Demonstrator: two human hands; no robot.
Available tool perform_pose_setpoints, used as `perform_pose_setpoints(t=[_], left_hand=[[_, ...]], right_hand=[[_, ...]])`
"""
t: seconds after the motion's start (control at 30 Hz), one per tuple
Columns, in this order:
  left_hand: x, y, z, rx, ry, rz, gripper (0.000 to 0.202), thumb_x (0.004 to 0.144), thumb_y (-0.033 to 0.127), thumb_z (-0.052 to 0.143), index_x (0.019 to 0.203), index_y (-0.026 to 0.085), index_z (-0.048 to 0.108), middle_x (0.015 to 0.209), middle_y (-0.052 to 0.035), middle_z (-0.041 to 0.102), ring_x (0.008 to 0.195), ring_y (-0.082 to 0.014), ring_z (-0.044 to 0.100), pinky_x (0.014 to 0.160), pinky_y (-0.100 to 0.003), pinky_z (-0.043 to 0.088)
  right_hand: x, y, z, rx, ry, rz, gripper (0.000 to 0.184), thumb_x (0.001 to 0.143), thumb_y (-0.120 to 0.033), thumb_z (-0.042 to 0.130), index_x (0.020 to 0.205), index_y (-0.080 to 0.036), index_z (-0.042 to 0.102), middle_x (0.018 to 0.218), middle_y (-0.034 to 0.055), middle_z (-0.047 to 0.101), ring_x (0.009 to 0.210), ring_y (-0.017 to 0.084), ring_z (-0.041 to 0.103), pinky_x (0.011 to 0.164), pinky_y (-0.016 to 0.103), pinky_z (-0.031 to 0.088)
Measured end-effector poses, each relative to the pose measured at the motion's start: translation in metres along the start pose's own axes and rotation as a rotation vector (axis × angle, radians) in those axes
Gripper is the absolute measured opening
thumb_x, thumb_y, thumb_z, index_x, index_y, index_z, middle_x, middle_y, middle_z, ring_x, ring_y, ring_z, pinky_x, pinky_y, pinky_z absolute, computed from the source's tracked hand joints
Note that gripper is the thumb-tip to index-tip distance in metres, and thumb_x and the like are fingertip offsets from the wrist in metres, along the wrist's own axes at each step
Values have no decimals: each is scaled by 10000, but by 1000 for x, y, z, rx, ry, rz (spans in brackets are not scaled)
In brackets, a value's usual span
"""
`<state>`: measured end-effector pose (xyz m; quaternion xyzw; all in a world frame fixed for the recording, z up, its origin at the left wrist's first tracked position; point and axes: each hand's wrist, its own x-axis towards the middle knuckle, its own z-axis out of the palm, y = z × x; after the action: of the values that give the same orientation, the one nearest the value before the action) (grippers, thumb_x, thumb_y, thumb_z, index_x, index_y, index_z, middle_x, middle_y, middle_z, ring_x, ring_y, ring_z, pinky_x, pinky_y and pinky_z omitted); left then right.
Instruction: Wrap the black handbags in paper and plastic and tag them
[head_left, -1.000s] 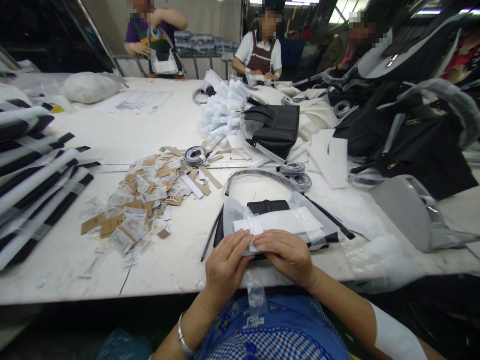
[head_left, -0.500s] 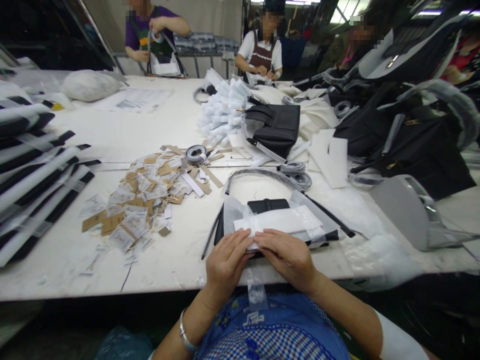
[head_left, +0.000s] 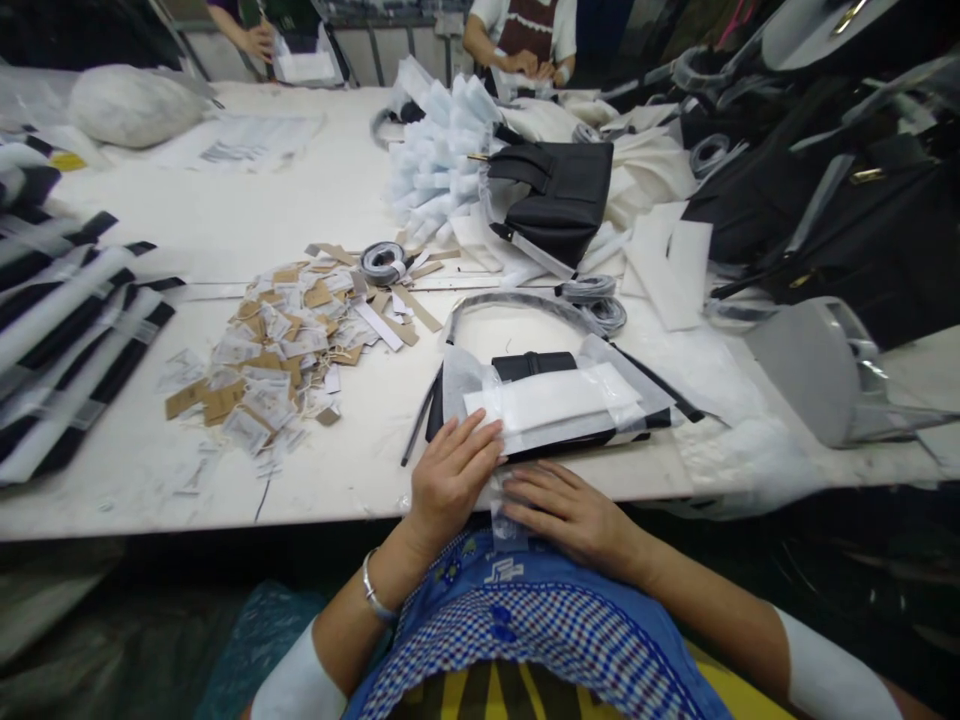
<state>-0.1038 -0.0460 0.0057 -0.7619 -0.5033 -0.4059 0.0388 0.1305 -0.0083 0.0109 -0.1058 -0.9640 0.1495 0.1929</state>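
Note:
A flat black pouch (head_left: 534, 364) lies near the table's front edge, wrapped in clear plastic with a white foam sheet (head_left: 551, 398) on top. My left hand (head_left: 450, 475) rests on the near left corner of this packet, fingers together and laid flat. My right hand (head_left: 566, 510) is just below the table edge, its fingers pointing left and closed on a small clear plastic strip (head_left: 508, 520) that hangs between the two hands. A long wrapped strap (head_left: 517, 305) curves behind the pouch.
A heap of brown and white paper tags (head_left: 277, 340) lies to the left, with a tape roll (head_left: 382, 262) behind it. Wrapped black straps (head_left: 67, 330) fill the left edge. A black handbag (head_left: 559, 200), white foam pieces (head_left: 442, 160) and dark bags (head_left: 825, 220) stand behind and right. Co-workers' hands (head_left: 525, 62) work at the far end.
The view has tilted down. Both hands have drawn back toward the table edge; my right hand has left the packet and dropped below the edge with the clear strip.

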Motion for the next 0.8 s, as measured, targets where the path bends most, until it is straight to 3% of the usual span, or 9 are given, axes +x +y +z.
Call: perform_pose_setpoints(t=[0.1,0.2,0.3,0.43,0.67,0.8], left_hand=[[2,3,-5,50,-71,59,165,926,108,596,1079,163,628,1306,-95,656,1337,-245,506,1114,-495,406],[4,3,-8,67,-110,102,165,951,107,551,1086,157,631,1292,-95,665,1281,-216,563,1121,-470,408],[4,1,-9,83,-110,136,263,958,123,555,1214,152,607,1297,-95,661,1276,-213,568,1099,-448,442],[-1,-4,-5,89,-114,139,417,973,95,514,1381,178,512,1341,-72,633,1305,-188,538,1091,-413,455],[-9,-11,5,80,-68,127,411,977,94,502,1365,224,541,1332,-49,640,1299,-188,544,1047,-400,492],[-9,-12,7,64,-73,114,413,974,100,512,1361,240,543,1324,-41,647,1300,-188,543,1034,-397,502]], right_hand=[[1,-1,15,-69,-39,-49,462,959,-99,520,1408,-207,504,1468,98,507,1426,251,367,1138,530,384],[8,0,24,-55,79,-104,375,953,-82,526,1322,-128,574,1325,116,638,1327,239,509,1105,471,448],[13,-3,28,8,216,-121,257,942,-95,553,1178,-108,654,1114,108,742,1148,213,653,1029,406,530],[11,-11,26,64,308,-40,246,944,-97,524,1131,-139,678,1056,103,757,1048,199,701,951,385,579],[-6,-27,23,99,335,-29,295,909,-63,476,1102,-140,684,1043,84,764,1014,186,717,897,346,597],[0,-31,8,114,334,-37,302,893,-56,483,1100,-144,685,1037,78,765,993,178,722,900,330,593]])
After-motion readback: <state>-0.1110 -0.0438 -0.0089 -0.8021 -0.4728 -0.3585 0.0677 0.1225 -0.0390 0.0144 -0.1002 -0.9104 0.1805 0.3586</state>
